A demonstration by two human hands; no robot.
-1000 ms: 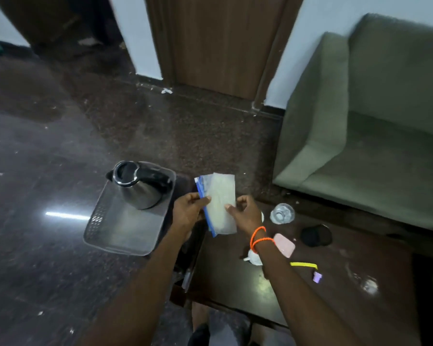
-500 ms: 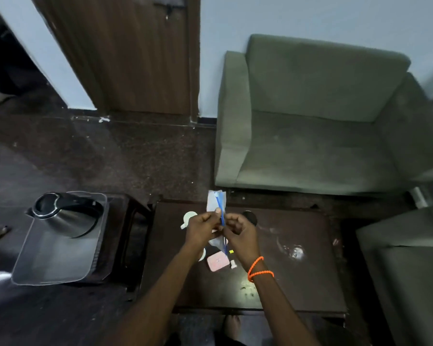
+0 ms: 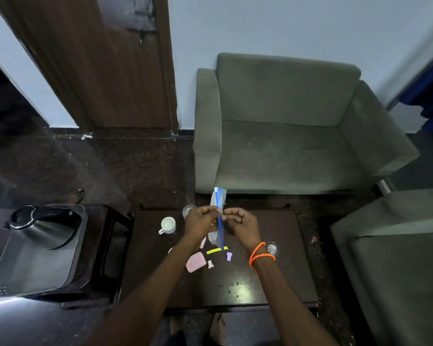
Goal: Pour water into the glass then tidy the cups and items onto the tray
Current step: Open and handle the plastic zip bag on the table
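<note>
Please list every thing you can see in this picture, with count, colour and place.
kettle: 1, steel and black, on tray
tray: 1, grey, on side stand, left
cup: 1, white, table, far left part
glass: 1, clear, behind left hand
zip bag: 1, clear with blue strip, held over table
pink case: 1, table centre
yellow strip: 1, table centre
table: 1, dark
sofa: 1, green, behind table
left hand: pinching bag
right hand: pinching bag, orange bands on wrist
</note>
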